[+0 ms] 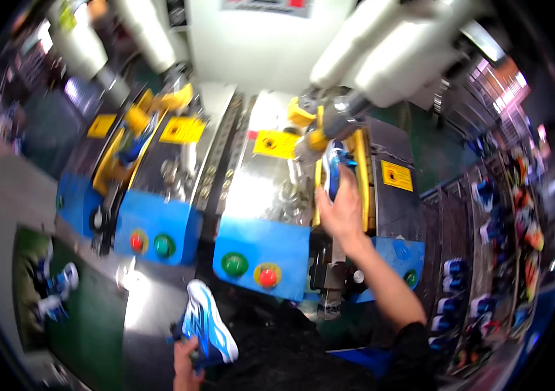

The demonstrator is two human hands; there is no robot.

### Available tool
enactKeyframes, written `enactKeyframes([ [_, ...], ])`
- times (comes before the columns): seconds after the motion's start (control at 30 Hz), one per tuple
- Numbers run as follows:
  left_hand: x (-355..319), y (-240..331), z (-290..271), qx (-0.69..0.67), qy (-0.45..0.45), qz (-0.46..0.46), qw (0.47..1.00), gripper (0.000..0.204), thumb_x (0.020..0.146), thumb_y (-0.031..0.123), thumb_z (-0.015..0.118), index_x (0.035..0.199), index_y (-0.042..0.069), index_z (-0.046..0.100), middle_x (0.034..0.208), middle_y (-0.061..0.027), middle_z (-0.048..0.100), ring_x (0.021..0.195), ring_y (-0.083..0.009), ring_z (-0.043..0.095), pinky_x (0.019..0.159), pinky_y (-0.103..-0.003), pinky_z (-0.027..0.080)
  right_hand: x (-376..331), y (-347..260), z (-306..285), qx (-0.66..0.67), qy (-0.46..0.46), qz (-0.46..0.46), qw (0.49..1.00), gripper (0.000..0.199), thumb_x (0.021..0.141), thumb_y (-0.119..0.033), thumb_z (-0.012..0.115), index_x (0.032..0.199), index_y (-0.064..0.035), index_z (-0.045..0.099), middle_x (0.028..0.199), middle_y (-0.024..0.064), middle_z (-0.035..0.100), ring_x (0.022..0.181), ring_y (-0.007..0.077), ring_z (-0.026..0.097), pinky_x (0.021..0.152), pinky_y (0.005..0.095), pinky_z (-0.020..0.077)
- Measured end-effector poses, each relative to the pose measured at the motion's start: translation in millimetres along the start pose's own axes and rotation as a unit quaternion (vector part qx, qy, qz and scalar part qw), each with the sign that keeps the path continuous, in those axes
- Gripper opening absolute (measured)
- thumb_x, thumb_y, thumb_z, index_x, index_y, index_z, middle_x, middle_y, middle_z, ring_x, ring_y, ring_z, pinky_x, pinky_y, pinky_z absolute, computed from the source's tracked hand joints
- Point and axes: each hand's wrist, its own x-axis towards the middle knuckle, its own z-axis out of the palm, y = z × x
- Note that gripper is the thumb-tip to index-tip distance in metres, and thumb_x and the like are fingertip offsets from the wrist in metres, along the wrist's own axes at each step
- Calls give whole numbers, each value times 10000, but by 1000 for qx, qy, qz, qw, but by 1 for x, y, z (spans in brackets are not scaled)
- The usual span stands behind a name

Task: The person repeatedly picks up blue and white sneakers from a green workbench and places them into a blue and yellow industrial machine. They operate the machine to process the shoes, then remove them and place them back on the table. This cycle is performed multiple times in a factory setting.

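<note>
Near the lower edge my left hand (188,366) is closed around the upper of a blue-and-white sports shoe (207,320), whose white sole faces right and toe points away from me. My right hand (342,212) reaches forward into the right station of a machine (261,238). Its fingers close on the near end of a second blue-and-white sports shoe (331,171), which sits between yellow side pads (363,173) under a metal press head (342,116). Part of that shoe is hidden by my fingers and the head.
Blue front panels carry green (234,264) and red push buttons (267,276). The left station (124,153) holds another blue shoe. White cylinders (369,52) hang overhead. Racks with several shoes (455,285) stand at the right; more shoes (56,287) lie low at the left.
</note>
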Motion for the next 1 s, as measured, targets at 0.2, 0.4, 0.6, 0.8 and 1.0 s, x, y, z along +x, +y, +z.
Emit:
enactKeyframes([
  [0.2,2,37,12,71,-83,8,994,465,887,162,635,1310,18,507,1108,-126,627,965,-253,641,801,-378,549,-75,-110,127,-159,-217,-290,919,704,853,-404,615,1336,74,434,1446,265,379,1362,382,357,1106,608,236],
  [0.4,-40,-8,1,-148,-61,188,969,488,819,40,635,1281,-8,484,1094,-132,630,972,-247,644,864,-386,545,-101,-144,130,228,-111,-397,882,404,780,-107,702,1144,12,574,1210,199,592,1066,381,586,964,501,450],
  [0.6,-70,-8,-51,-182,27,246,952,551,801,48,737,1291,4,490,1150,-123,627,1029,-225,632,908,-373,523,-315,-123,158,380,-366,-199,826,169,854,-74,661,1001,9,653,921,134,687,831,257,666,789,341,525],
  [0.8,57,-65,-150,105,369,358,851,910,736,198,789,1430,-29,246,1321,-234,489,1231,-344,497,1044,-410,388,-336,-199,115,346,-544,-199,738,206,887,-148,658,1033,-7,698,950,166,705,861,256,689,779,329,535],
  [1.0,167,-43,-178,19,115,385,916,1258,665,463,859,1488,-69,70,1522,-290,196,1424,-375,227,1165,-440,209,-298,-172,234,290,-495,-47,818,152,903,-103,644,1006,9,656,901,64,684,828,124,631,739,265,510],
])
